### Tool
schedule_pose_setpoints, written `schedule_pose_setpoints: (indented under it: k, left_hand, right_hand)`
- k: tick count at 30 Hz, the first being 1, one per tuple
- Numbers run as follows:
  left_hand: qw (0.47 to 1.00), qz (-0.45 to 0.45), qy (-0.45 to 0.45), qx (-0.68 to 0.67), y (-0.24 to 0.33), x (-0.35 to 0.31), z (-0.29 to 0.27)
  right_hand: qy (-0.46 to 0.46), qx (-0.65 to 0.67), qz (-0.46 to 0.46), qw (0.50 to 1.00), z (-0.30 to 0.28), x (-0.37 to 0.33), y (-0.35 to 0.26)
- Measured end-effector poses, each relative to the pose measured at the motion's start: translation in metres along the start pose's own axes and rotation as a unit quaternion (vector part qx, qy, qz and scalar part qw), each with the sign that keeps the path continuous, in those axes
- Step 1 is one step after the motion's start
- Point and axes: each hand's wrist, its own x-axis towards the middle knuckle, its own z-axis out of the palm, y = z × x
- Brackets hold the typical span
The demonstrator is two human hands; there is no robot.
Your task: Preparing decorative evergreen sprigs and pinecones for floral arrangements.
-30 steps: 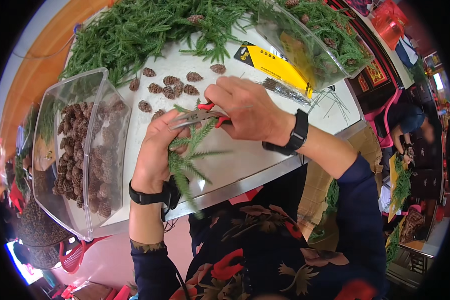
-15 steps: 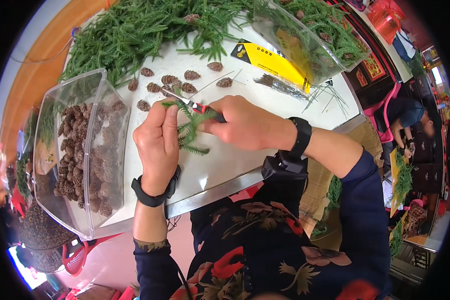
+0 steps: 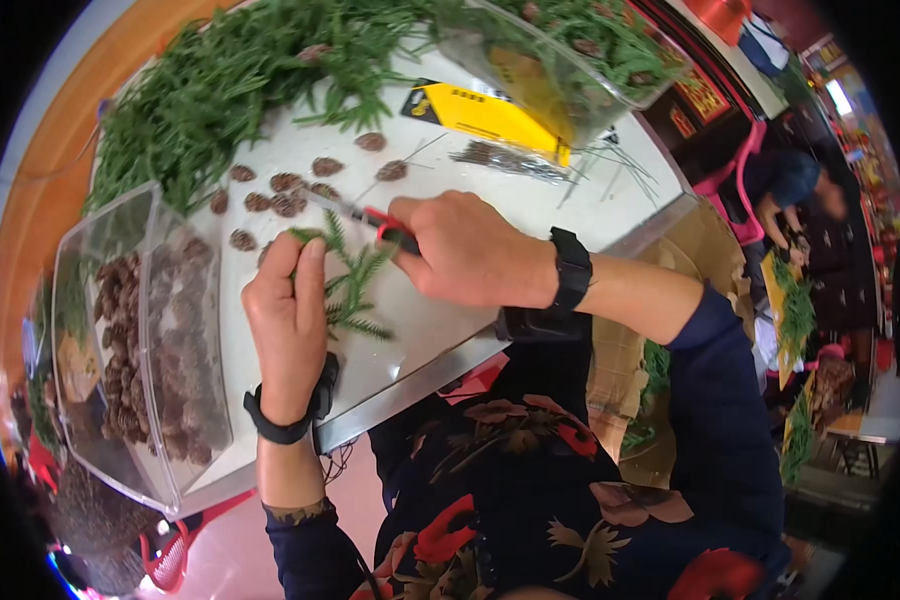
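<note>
My left hand (image 3: pixel 288 310) is closed, pinching the end of a green artificial pine sprig (image 3: pixel 355 292) between thumb and fingers. The sprig's needled branches fan out to the right of that hand, over the white table. In my right hand (image 3: pixel 475 248) is a pair of pliers or cutters (image 3: pixel 392 230) with red and black handles; its metal jaws point left, just above the left fingertips. Whether the jaws touch the sprig I cannot tell. Several loose pine cones (image 3: pixel 286 204) lie on the table beyond my hands.
A clear plastic bin (image 3: pixel 150 330) with many pine cones stands at left. Piled greenery (image 3: pixel 210 95) covers the table's far side. Another clear bin (image 3: pixel 595 85) holds greenery at far right, near a yellow package (image 3: pixel 490 118) and thin wires (image 3: pixel 610 165). Another person (image 3: pixel 782 190) works at right.
The whole view has shifted, so table things sit farther left. The pliers are slightly farther from my left fingertips, and more of the sprig shows. Both hands keep their holds.
</note>
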Motion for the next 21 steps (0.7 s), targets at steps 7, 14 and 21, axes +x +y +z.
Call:
schedule_pose_setpoints:
  k: [7,14,21]
  left_hand:
    - [0.996,-0.076,-0.042,0.002,0.000,0.002,-0.005]
    - [0.973,-0.069,-0.127,0.178,-0.011,0.002,-0.008]
    - [0.978,-0.007,-0.077,0.194,-0.006,0.002,-0.003]
  right_hand:
    - [-0.044,0.163,0.272,0.947,-0.059,-0.031,0.031]
    - [-0.118,0.103,0.364,0.918,-0.084,-0.078,0.061]
    - [-0.124,0.302,0.396,0.858,-0.091,-0.106,0.090]
